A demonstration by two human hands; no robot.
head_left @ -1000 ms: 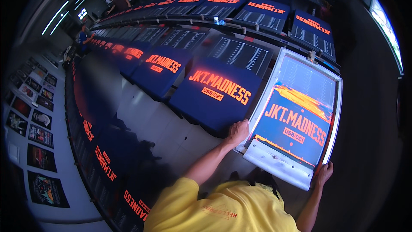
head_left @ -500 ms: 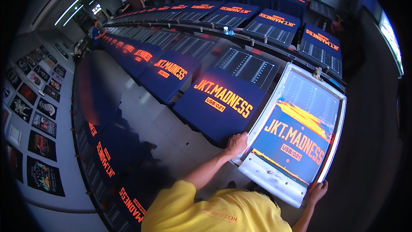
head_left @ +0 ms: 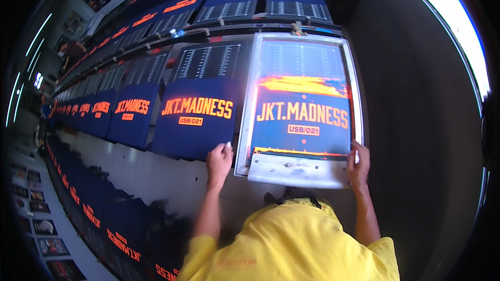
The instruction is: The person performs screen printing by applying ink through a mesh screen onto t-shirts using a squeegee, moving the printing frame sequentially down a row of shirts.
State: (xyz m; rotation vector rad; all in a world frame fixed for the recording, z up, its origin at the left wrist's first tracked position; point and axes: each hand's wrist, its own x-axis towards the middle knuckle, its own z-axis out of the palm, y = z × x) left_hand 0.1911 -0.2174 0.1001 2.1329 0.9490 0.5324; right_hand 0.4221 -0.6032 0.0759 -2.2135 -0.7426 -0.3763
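A screen-printing frame [head_left: 354, 80] with a pale metal border lies at the end of the near table, over a dark shirt whose orange lettering shows through its mesh. Orange ink is smeared across the upper mesh, with a thinner line low down. Across the near end lies a wide pale metal squeegee [head_left: 299, 170]. My right hand [head_left: 359, 165] is closed on the frame's near right edge, beside the squeegee's end. Off the frame's left side, my left hand [head_left: 219, 164] has its fingers curled together, nothing visible in them, close to the neighbouring printed navy shirt [head_left: 195, 132].
More printed navy shirts [head_left: 130, 125] run leftward along the near table. A parallel table [head_left: 229, 13] of shirts lies beyond a rail [head_left: 208, 31] with small stops and a small bottle [head_left: 174, 33]. Another shirt row [head_left: 112, 213] stands lower left. Further off is a person [head_left: 73, 52].
My left hand has let go of the frame and moved left of it. My right hand stays at the frame's right edge. The view has turned, bringing the frame nearer the middle.
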